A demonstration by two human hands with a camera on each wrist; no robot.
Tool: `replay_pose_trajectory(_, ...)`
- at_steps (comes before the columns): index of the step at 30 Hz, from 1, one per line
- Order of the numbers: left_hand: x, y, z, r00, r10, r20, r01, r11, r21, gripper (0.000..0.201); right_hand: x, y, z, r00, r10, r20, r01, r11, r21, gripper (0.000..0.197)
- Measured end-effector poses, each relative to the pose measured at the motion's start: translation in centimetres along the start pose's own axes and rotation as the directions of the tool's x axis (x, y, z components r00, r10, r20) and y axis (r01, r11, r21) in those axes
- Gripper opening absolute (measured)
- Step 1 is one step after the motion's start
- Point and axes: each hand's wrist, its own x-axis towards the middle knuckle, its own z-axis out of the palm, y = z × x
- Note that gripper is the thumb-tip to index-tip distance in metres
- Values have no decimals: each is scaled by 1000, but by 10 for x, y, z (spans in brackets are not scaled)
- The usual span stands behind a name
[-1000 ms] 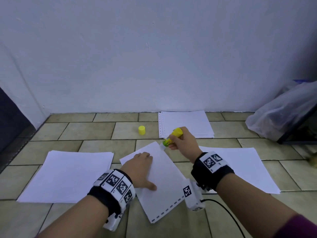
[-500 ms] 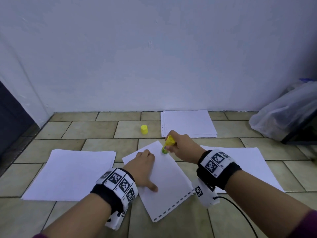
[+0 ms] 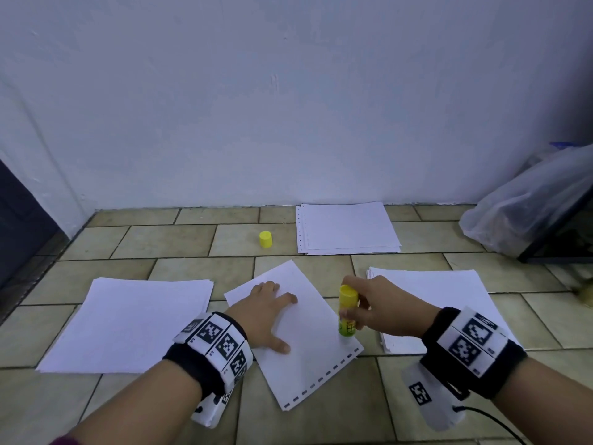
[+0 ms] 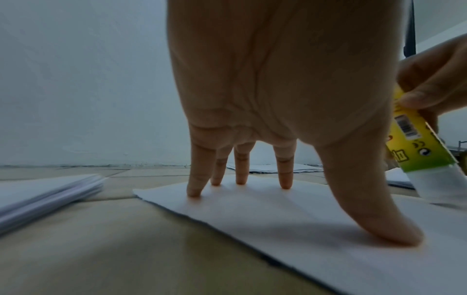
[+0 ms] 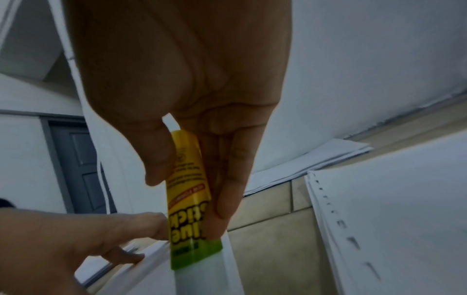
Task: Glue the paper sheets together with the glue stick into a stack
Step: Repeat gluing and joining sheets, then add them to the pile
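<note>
A single white sheet [image 3: 308, 345] with a perforated edge lies askew on the tiled floor in front of me. My left hand [image 3: 266, 313] presses flat on it, with straight fingers [image 4: 285, 173] and thumb spread. My right hand [image 3: 375, 306] grips a yellow-green glue stick [image 3: 347, 311] upright, its white tip touching the sheet near the right edge. In the right wrist view thumb and fingers pinch the glue stick [image 5: 188, 191]. The left wrist view catches the glue stick [image 4: 414, 143] at far right.
A paper stack [image 3: 128, 322] lies at my left, another stack [image 3: 439, 297] at my right and a third [image 3: 346, 228] by the wall. The yellow cap [image 3: 265, 239] stands on the tiles. A plastic bag [image 3: 526, 207] sits at far right.
My right hand has drawn the glue stick from the sheet's far corner down along its right side toward me. The left hand kept pressing the sheet.
</note>
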Motion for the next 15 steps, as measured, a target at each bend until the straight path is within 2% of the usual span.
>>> replay_pose_trajectory(3, -1, 0, 0, 1000, -20, 14, 20, 1000, 14, 87, 6, 9, 2, 994, 107, 2, -103, 957, 272, 23)
replay_pose_trajectory(4, -2, 0, 0, 999, -29, 19, 28, 999, 24, 86, 9, 13, 3, 986, 167, 2, -154, 904, 398, 23)
replay_pose_trajectory(7, -4, 4, 1, 998, -65, 3, 64, 994, 86, 82, 14, 23, 7, 954, 293, 56, -247, 671, 699, 17)
replay_pose_trajectory(11, -6, 14, 3, 988, -152, -37, 156, 974, 167, 82, 18, 29, 4, 927, 363, 96, -261, 439, 860, 18)
replay_pose_trajectory(13, -8, 19, 4, 985, -166, -55, 174, 963, 205, 86, 20, 31, 2, 922, 379, 79, -233, 380, 895, 18)
replay_pose_trajectory(15, -8, 19, 4, 991, -112, -76, 125, 969, 211, 88, 23, 31, 0, 917, 397, 45, -203, 366, 908, 18)
